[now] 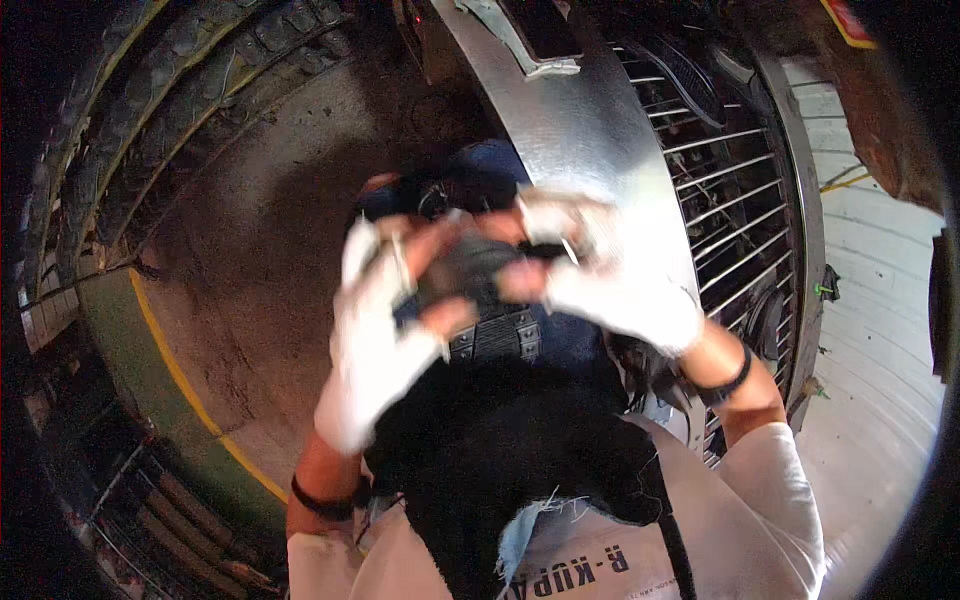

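Both hands wear white gloves that leave the fingertips bare. Between them is a dark object (470, 268), smeared by motion, so its exact kind cannot be made out. My left hand (375, 325) closes on its left side, with fingers above and thumb below. From the right, my right hand (600, 270) grips it with bent fingers and thumb. Just below the hands shows a dark grey ribbed piece with square studs (495, 335), like a tread; whether it joins the held object is unclear. A black apron (500, 430) covers my front.
Right of my hands runs a shiny metal worktop (590, 130), with a dark flat rectangular thing (540, 28) on a pale cloth at its far end. Beyond is a metal-bar rack (725, 175) with a dark shoe-like piece (690, 80). Loaded racks (180, 90) stand far left; a yellow floor line (180, 375) curves nearby.
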The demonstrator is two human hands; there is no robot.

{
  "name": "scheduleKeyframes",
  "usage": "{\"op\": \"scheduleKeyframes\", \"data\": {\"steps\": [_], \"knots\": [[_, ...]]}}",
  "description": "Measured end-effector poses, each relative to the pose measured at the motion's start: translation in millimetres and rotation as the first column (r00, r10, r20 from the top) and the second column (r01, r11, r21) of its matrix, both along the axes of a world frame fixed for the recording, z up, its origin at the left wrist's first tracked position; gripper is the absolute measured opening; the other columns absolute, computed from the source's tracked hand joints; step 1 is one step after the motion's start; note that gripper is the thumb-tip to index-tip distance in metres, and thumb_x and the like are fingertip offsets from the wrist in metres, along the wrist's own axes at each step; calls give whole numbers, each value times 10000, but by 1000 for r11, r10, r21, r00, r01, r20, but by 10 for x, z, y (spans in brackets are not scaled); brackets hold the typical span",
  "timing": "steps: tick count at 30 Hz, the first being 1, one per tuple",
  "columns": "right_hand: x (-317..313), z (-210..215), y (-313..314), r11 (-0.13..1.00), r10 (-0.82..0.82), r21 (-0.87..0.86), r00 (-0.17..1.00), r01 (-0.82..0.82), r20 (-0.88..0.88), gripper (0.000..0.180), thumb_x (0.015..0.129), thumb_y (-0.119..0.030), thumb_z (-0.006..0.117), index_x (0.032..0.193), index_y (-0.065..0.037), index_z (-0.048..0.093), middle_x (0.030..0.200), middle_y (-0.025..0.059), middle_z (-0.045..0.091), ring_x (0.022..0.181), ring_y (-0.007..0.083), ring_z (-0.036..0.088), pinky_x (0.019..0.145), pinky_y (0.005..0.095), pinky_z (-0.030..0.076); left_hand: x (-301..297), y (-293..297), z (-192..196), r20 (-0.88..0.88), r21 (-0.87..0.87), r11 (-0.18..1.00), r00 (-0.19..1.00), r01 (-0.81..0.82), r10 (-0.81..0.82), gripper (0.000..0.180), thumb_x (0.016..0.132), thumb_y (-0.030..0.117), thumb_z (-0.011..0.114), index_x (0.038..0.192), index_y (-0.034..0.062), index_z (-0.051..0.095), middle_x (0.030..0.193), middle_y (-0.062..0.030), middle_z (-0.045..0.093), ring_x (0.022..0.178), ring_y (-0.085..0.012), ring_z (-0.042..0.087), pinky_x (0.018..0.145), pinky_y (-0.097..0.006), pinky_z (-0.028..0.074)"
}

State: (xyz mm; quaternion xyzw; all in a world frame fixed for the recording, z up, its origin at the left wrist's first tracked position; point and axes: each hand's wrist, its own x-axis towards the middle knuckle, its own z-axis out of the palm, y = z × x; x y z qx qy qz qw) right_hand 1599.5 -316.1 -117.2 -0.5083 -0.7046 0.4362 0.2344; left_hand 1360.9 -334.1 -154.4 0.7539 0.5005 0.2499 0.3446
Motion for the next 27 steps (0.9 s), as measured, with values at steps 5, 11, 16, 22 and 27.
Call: {"op": "scheduleKeyframes", "data": {"steps": [5, 11, 16, 22, 27], "knots": [[286, -255, -301, 918, 370, 11, 846, -397, -385, 395, 703, -408, 787, 888, -79, 672, 924, 92, 560, 952, 343, 553, 903, 458, 427, -48, -357, 186, 342, -100, 969, 922, 226, -180, 394, 566, 196, 871, 953, 202, 795, 875, -19, 515, 874, -225, 526, 855, -398, 454], [-86, -468, 14, 867, -330, -491, 833, 82, -443, 405, 736, -183, 844, 1039, -65, 603, 968, 23, 544, 918, 138, 515, 822, 294, 424, 152, 125, -40, 181, -118, 983, 970, -143, 163, 552, 728, 159, 799, 1233, 24, 620, 1001, -74, 626, 925, -247, 546, 874, -343, 439], [-129, -632, 122, 848, -392, -504, 833, 163, -390, 386, 767, -131, 806, 1079, -76, 586, 961, 9, 533, 891, 129, 505, 816, 286, 422, 247, 295, -143, 279, -357, 910, 906, -209, 318, 516, 773, 136, 764, 1245, -3, 608, 1106, -105, 590, 957, -218, 558, 903, -322, 438], [-179, -778, 311, 899, -285, -424, 878, 106, -385, 473, 725, -124, 825, 1128, -110, 579, 912, 8, 502, 831, 121, 480, 776, 269, 412, 116, 471, -206, 254, -497, 849, 906, -178, 339, 503, 764, 170, 780, 1217, 20, 622, 1048, -96, 573, 957, -201, 567, 870, -312, 447], [-148, -675, 584, 838, -262, -541, 924, 75, -278, 554, 730, -216, 827, 1206, -95, 571, 870, -10, 458, 797, 95, 438, 719, 248, 392, 3, 747, -298, 253, -378, 924, 953, -59, 164, 484, 774, 207, 776, 1203, 34, 630, 985, -82, 536, 898, -194, 530, 815, -308, 442]]}}
